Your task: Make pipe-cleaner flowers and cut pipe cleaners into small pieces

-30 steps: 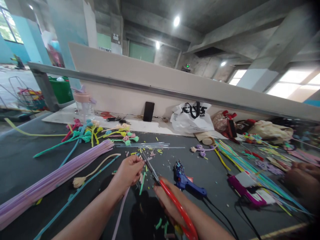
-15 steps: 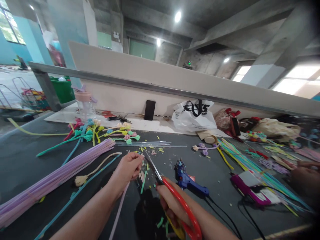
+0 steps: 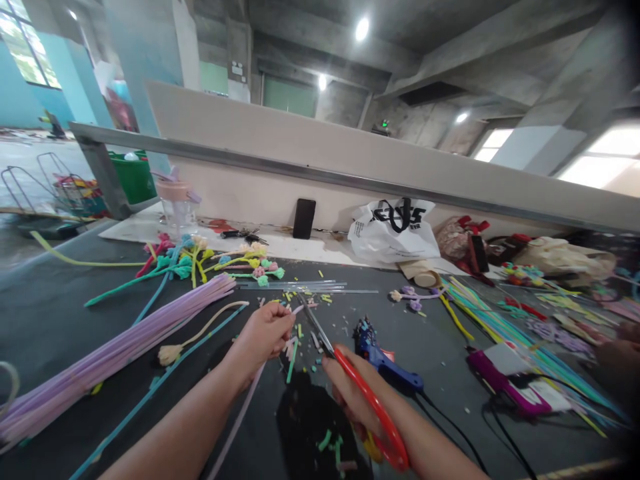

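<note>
My left hand is closed, its fingers pinching a pale lilac pipe cleaner. The short tip of that stem pokes out past my fingertips, right beside the scissor blades; whether they touch it I cannot tell. Scissors with red handles are gripped in my right hand, their blades pointing up and left. Small cut bits in pink, green and yellow lie just under the blades. To the left rests a thick bundle of lilac pipe cleaners, with a blue stem alongside.
A blue glue gun with a cord lies right of the scissors. Clear glue sticks and knotted pipe-cleaner flowers are farther back. Behind them stand a phone, a cup and a white bag. Another person's hand shows at far right.
The lilac stem's tip now shows beyond my left fingertips, near the blades. Both hands and the whole scene sit slightly farther right in view. Each hand keeps its hold.
</note>
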Demonstrator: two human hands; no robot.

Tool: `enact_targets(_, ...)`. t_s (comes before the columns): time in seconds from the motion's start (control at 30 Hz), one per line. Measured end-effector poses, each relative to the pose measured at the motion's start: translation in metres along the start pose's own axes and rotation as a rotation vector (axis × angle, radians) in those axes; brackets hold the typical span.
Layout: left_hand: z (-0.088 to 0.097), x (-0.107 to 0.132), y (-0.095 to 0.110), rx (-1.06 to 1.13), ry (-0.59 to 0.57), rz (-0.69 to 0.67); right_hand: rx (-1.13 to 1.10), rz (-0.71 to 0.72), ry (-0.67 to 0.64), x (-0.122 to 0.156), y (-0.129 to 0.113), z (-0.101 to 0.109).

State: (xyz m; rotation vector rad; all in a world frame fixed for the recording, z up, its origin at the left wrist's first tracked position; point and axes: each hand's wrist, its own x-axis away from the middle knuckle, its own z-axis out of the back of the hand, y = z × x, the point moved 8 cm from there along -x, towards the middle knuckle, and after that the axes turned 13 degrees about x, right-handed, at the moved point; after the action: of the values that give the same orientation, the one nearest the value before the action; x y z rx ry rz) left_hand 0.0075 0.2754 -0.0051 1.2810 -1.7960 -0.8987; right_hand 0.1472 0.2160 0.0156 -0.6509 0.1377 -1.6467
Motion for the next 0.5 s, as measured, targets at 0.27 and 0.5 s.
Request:
enact_targets(0.27,0.002,-0.001,-0.003,0.071,-0.026,0.029,0.059,0.057,-0.044,-0.002,-0.006,-0.008)
enact_targets(0.5,0.002,0.0,-0.005,0.059,-0.032,0.047,0.102,0.121,-0.011,-0.001,-0.016,-0.005)
